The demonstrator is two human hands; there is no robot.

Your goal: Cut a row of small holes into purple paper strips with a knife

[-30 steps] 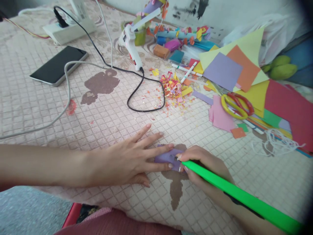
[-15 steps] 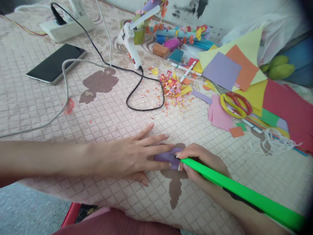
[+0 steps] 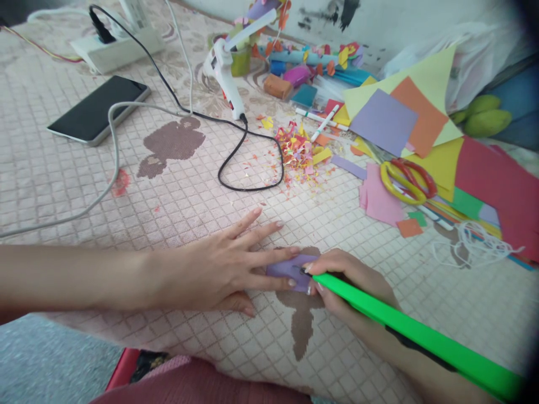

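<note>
A small piece of purple paper (image 3: 278,269) lies on the patterned cloth in front of me. My left hand (image 3: 227,266) rests flat with its fingers spread, two of them pressing on the paper's edges. In my right hand (image 3: 353,275) is a long bright green pen (image 3: 404,322) with a black tip, gripped close to that tip. The tip touches the paper, where a short dark line shows beside it. The pen's far end runs toward the lower right corner of the view.
A hot glue gun (image 3: 226,78) stands behind, its black cord looped beside paper scraps (image 3: 297,148). A phone (image 3: 99,109) and power strip (image 3: 115,50) are at left. Scissors (image 3: 406,179), coloured paper sheets (image 3: 384,120) and white string (image 3: 475,244) lie at right.
My left hand's upper fingers have shifted slightly left, showing more of the purple paper. My right hand and the pen have barely moved.
</note>
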